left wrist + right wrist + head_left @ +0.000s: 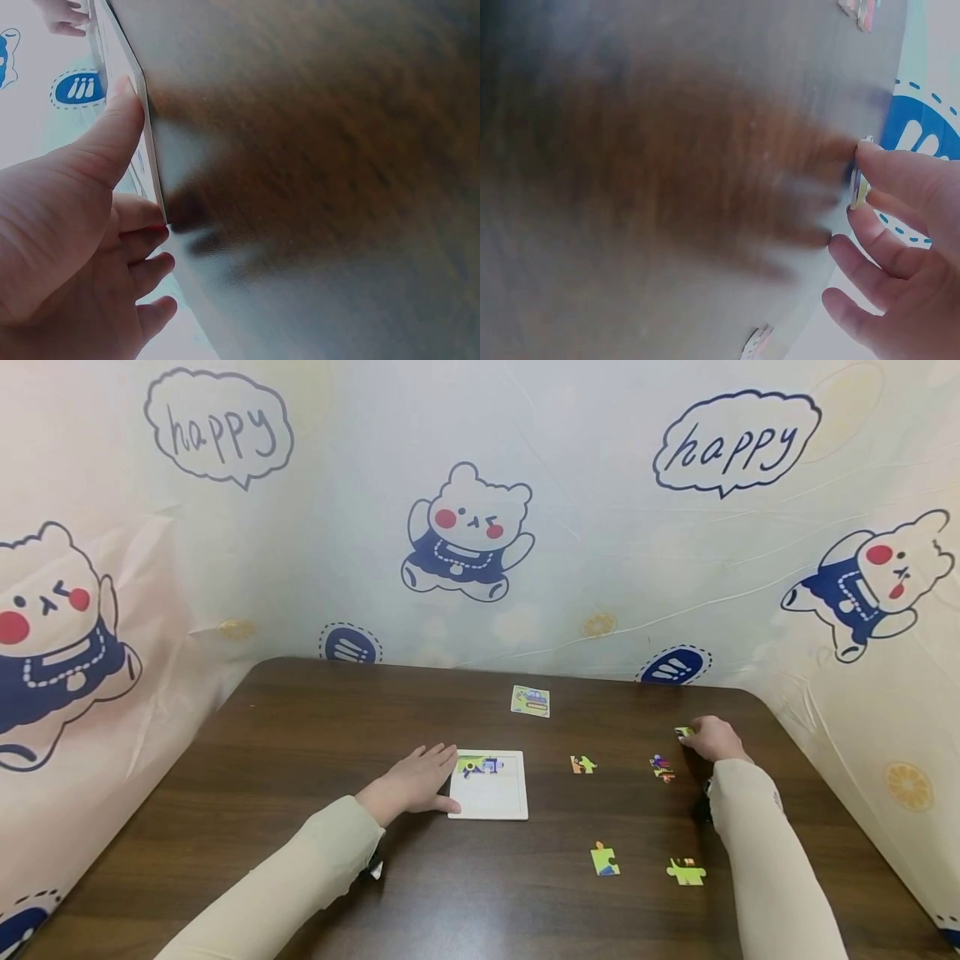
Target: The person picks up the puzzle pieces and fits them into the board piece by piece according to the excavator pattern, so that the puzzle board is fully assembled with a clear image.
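One piece [682,732], partly green, sits between the thumb and fingertips of the right hand [717,740], near the table's far right part. The right wrist view shows us that pinch nearly edge-on: a narrow grip, with the other fingers spread apart below; we cannot tell whether the piece touches the wood.

Just nearer to us lies a purple-and-red cluster [661,768], which may be more than one piece. To its left we see an orange-and-green piece [582,765]. Closer still lie a green-and-blue piece [604,861] and, to its right, a mostly green piece [686,872].

Left of all these lies the white tray [487,797]. A short strip [480,766] in green and blue-violet runs along its far side from the far left corner, short of the right rim. The left hand [412,781] rests at the tray's left edge, thumb wide of the fingers, thumb near the near corner and fingertips by the far one.

Beyond the tray is a card [530,701] picturing a vehicle. Everything lies on a dark wooden table [300,718]; behind it hangs a pale cloth [600,560] printed with bears [461,556] and "happy" bubbles [217,427].
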{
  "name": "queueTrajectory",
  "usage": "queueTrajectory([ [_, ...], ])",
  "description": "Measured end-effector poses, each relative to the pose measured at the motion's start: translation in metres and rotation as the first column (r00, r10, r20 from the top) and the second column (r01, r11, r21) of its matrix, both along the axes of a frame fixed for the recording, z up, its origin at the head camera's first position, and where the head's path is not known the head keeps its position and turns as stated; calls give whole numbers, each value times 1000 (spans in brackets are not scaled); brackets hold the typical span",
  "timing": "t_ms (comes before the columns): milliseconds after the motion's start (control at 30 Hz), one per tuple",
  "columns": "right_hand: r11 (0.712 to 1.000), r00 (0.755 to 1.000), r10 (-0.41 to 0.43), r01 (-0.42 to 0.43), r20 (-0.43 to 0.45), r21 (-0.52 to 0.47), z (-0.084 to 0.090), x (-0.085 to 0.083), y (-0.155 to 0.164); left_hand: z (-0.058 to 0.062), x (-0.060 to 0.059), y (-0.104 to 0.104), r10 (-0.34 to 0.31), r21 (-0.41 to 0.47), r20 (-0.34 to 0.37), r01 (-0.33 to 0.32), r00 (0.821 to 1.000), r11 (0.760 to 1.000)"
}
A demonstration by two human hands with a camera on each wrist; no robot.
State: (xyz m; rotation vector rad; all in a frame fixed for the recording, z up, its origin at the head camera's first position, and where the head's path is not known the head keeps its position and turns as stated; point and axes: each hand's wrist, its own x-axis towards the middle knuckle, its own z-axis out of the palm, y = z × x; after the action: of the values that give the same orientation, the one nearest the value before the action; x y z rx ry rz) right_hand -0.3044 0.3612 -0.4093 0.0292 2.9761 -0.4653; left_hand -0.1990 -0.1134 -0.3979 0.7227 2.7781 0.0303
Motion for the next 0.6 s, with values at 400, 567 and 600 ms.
queueTrajectory([
  [400, 998, 994, 16, -23, -109, -65, 4, 10, 1, -2, 0, 0, -1, -3, -3, 1, 1000, 1000],
  [567, 980, 994, -6, -16, -107, -199, 10, 10, -4, -1, -1, -1, -4, -10, -3, 4, 1000, 1000],
  [600, 974, 993, -11, -16, -119, -225, 12, 9, -6, -1, -1, -1, -3, -5, -3, 3, 1000, 1000],
])
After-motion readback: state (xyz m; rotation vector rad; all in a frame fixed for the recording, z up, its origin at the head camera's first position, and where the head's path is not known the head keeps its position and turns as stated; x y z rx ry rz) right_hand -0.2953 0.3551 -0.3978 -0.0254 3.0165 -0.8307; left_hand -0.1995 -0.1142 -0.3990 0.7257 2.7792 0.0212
